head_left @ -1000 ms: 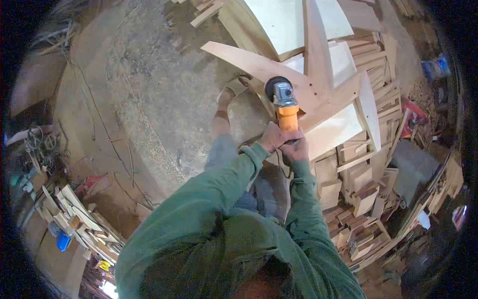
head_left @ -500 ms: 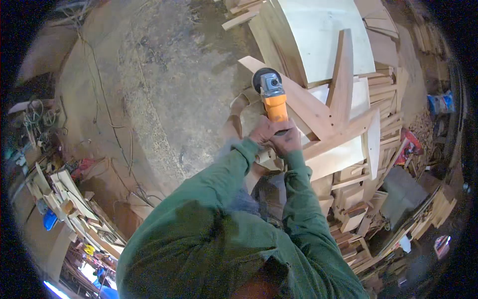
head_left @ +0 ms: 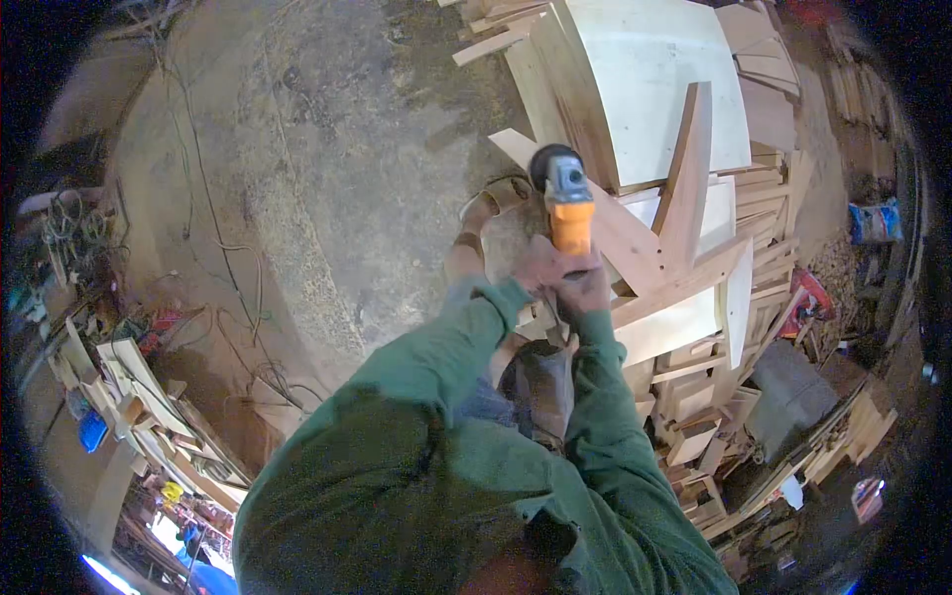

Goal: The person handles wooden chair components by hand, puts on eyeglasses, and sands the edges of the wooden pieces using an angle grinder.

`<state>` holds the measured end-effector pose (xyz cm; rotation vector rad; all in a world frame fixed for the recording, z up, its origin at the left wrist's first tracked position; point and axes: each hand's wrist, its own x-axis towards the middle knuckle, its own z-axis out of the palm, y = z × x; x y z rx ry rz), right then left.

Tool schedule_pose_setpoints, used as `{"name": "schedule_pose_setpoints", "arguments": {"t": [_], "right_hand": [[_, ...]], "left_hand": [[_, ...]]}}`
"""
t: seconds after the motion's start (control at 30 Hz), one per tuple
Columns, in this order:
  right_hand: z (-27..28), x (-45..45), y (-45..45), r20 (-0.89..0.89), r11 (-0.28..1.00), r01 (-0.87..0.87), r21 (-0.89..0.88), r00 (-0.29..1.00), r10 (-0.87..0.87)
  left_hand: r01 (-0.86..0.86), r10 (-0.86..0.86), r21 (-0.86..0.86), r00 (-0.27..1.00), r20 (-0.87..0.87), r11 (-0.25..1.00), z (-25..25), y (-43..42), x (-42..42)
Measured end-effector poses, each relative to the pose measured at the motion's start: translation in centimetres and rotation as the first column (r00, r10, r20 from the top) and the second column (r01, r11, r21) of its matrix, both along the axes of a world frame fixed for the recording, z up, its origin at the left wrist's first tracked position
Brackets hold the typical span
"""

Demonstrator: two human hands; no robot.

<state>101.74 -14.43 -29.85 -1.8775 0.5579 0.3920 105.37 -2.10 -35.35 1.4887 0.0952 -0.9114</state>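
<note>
An orange and grey angle grinder is gripped in both my hands, its dark round disc facing forward. My left hand closes around the rear of the orange body from the left. On the right side, my right hand wraps the back end of the same tool. The disc overlaps a pale wooden plank, though I cannot tell whether it touches. That plank joins an upright wooden piece and a crosswise piece near several dark holes.
A large pale panel lies at the upper right over stacked boards. My foot stands on the concrete floor left of the planks. Cables trail across the floor. More wood strips are at lower left.
The grinder has shifted slightly right, and its head covers a different part of the plank. The view has moved a little. Both hands keep their hold.
</note>
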Motion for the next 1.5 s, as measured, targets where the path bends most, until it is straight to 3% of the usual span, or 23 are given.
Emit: {"name": "schedule_pose_setpoints", "arguments": {"t": [0.07, 0.1, 0.13, 0.2, 0.23, 0.3, 0.33, 0.37, 0.47, 0.57, 0.67, 0.77, 0.87, 0.97, 1.0, 1.07, 1.1, 1.13, 1.17, 1.3, 1.4, 1.43, 1.5], "right_hand": [[2.4, -0.9, -0.2, 0.016, 0.999, -0.034, -0.020, 0.999, 0.035], [-0.3, -2.4, -0.3, 0.048, 0.999, -0.046, 0.017, 0.998, 0.045], [1.2, -1.3, 0.6, 0.057, 0.997, -0.044, 0.069, 0.998, 0.040], [3.6, 1.1, 3.2, 0.074, 0.984, -0.036, 0.173, 0.997, 0.023], [2.6, 1.4, 3.3, 0.063, 0.994, -0.048, 0.100, 0.997, 0.042], [2.4, 3.1, 3.1, -0.053, 0.997, -0.081, -0.019, 0.995, 0.080], [2.7, 3.4, 2.7, -0.115, 0.992, -0.102, -0.079, 0.989, 0.093], [3.1, 3.2, 2.1, -0.002, 0.997, -0.072, -0.010, 0.997, 0.072], [3.8, 1.0, 0.5, 0.119, 0.987, 0.035, 0.155, 0.991, -0.054], [7.5, 0.8, -0.7, -0.181, 0.983, -0.018, -0.185, 0.983, -0.016], [3.4, -3.3, -3.0, 0.000, 0.995, 0.099, -0.002, 0.995, -0.099], [4.5, -5.1, -4.3, -0.003, 0.955, 0.269, 0.124, 0.963, -0.271], [4.6, -8.2, -6.8, -0.067, 0.963, 0.262, -0.065, 0.962, -0.266], [5.3, -10.6, -9.1, -0.088, 0.941, 0.329, 0.081, 0.943, -0.322], [4.5, -12.2, -10.1, -0.045, 0.943, 0.331, 0.031, 0.943, -0.329], [2.3, -15.6, -11.7, 0.041, 0.940, 0.335, -0.069, 0.942, -0.333], [3.7, -15.1, -11.5, 0.067, 0.861, 0.472, 0.190, 0.869, -0.491], [2.6, -16.5, -12.0, 0.078, 0.844, 0.494, 0.210, 0.852, -0.518], [0.7, -18.5, -12.8, 0.089, 0.826, 0.514, 0.231, 0.834, -0.545], [-2.0, -23.3, -11.4, 0.083, 0.814, 0.554, 0.172, 0.816, -0.573], [0.4, -20.0, -9.0, 0.059, 0.815, 0.549, 0.188, 0.822, -0.567], [2.4, -18.2, -9.3, 0.027, 0.879, 0.477, 0.017, 0.878, -0.477], [4.6, -15.2, -11.0, 0.009, 0.879, 0.475, 0.030, 0.880, -0.476]], "left_hand": [[0.262, -0.235, 0.251, 0.963, -0.134, 0.932, 2.3, -0.1, 0.1], [0.182, -0.182, 0.169, 0.983, -0.017, 0.969, 1.1, 0.3, -0.9], [0.110, -0.117, 0.077, 0.988, 0.096, 0.991, 0.1, 1.2, -1.7], [-0.096, 0.106, -0.092, 0.987, 0.119, 0.991, -0.4, 2.3, -2.1], [-0.239, 0.245, -0.148, 0.969, 0.027, 0.960, 4.9, 2.5, 0.8], [-0.319, 0.318, -0.041, 0.947, -0.045, 0.947, 10.7, 2.5, 4.6], [-0.334, 0.326, -0.102, 0.941, -0.087, 0.937, 10.5, 2.1, 4.5], [-0.352, 0.333, -0.162, 0.934, -0.133, 0.922, 10.2, 1.5, 4.2], [-0.267, 0.239, -0.131, 0.950, -0.199, 0.955, 11.1, -0.1, 2.9], [-0.185, 0.171, -0.079, 0.972, -0.159, 0.980, 9.0, -2.4, 0.7], [-0.126, 0.108, -0.110, 0.981, -0.158, 0.986, 5.2, -4.6, -2.0], [-0.077, 0.064, -0.095, 0.989, -0.133, 0.992, 6.6, -6.9, -3.4], [-0.062, 0.035, -0.164, 0.986, -0.162, 0.984, 4.7, -10.2, -6.2], [-0.015, 0.003, -0.210, 0.998, -0.057, 0.978, 4.3, -13.4, -8.7], [0.006, -0.005, -0.211, 1.000, 0.006, 0.977, 4.6, -14.1, -9.3], [0.255, -0.254, -0.108, 0.967, 0.020, 0.961, 5.5, -15.3, -9.6], [0.357, -0.356, -0.060, 0.934, 0.021, 0.932, 6.7, -16.1, -9.5], [0.451, -0.451, -0.011, 0.893, 0.017, 0.892, 7.3, -16.8, -9.8], [0.467, -0.452, -0.104, 0.882, 0.135, 0.878, 4.9, -17.8, -11.5], [0.407, -0.403, -0.006, 0.906, 0.129, 0.913, 3.9, -16.4, -15.2], [0.169, -0.157, -0.140, 0.983, 0.091, 0.976, 5.0, -14.7, -14.0], [0.101, -0.087, -0.210, 0.993, 0.075, 0.973, 6.3, -14.5, -12.7], [0.156, -0.163, -0.223, 0.987, -0.010, 0.962, 3.7, -15.7, -11.5]]}}
